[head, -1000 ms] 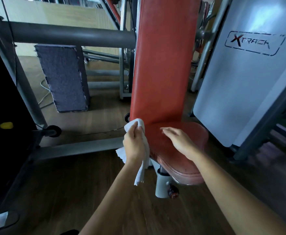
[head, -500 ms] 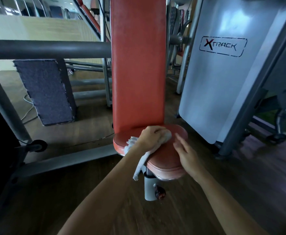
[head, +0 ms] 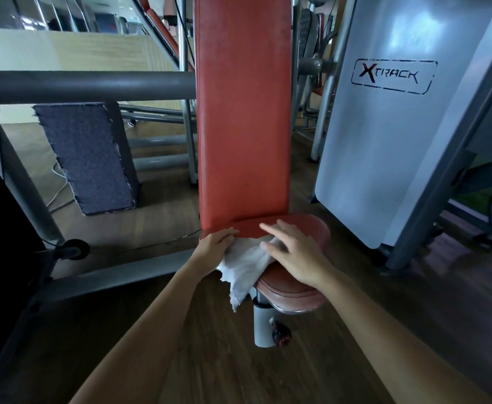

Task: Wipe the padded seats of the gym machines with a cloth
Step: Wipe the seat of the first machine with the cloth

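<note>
The white cloth (head: 244, 265) lies on the left side of the round red seat (head: 303, 293), and one ragged end hangs down over the edge. The right hand (head: 295, 253) is flat on it with its fingers spread wide, gripping nothing. That is most likely to press the cloth down so it rubs the seat well. The left hand (head: 214, 249) lies on the cloth's other end, by the bottom of the tall red back pad (head: 242, 112), maybe to stop it sliding off (I cannot tell if the thumb pinches it underneath). The cloth looks soft, thin and crumpled. The seat looks smooth and squishy, with stitched edges. It sits on a hard grey metal post (head: 261, 325).
</note>
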{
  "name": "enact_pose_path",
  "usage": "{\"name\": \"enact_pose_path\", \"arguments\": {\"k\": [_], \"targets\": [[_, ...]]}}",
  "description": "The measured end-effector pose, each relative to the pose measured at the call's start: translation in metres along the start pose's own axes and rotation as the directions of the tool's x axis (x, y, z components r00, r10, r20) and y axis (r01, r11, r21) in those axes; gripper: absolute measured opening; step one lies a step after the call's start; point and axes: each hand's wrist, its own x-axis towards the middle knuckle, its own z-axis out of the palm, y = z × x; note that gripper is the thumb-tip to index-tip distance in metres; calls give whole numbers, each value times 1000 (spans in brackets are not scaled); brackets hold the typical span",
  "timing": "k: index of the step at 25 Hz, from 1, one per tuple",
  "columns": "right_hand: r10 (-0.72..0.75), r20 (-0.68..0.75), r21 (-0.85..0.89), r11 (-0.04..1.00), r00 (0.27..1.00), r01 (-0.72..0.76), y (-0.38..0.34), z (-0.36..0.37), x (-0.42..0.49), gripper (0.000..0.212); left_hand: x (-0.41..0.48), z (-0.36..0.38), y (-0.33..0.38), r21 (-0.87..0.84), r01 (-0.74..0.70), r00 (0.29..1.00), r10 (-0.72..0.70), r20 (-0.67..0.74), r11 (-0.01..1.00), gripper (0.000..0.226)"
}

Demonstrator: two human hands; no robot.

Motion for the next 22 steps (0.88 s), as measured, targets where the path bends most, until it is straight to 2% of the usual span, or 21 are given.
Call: {"name": "enact_pose_path", "arguments": {"k": [2,3,5,8,10,12,13,14,17,19,22], "targets": [[-35,110,-130,990,993,50,-3,4,10,52,1,-2,-5,-61,-5,1000,5,1,998,33],[-34,116,-140,989,993,50,-1,3,12,52,1,-2,-6,-84,-8,1000,7,-15,996,33],[14,57,-117,993,998,-7,10,-9,14,46,0,-1,-6,-137,-7,999,0,-48,991,35],[116,-61,-225,966,991,-127,29,-33,16,27,0,2,-4,-256,24,998,-37,-46,966,41],[192,-50,-210,957,980,-199,34,-40,17,26,2,5,-6,-126,13,999,-19,-45,992,39],[231,100,-149,965,968,-215,30,-33,14,50,3,12,-7,69,-12,1000,14,-21,998,37],[216,149,-181,965,965,-189,26,-28,11,60,3,15,-6,161,-31,999,34,-13,986,37],[188,141,-236,960,972,-152,22,-22,8,66,3,18,-5,244,-52,998,56,-13,968,37],[131,5,-228,965,991,-127,24,-15,10,62,5,23,-8,365,-90,995,102,-13,927,40],[142,3,-214,967,990,-138,31,-16,15,54,7,25,-10,404,-80,996,93,-13,911,41],[63,-26,-243,968,998,-67,31,-21,18,43,4,28,-12,443,-57,996,82,-36,895,43]]}}
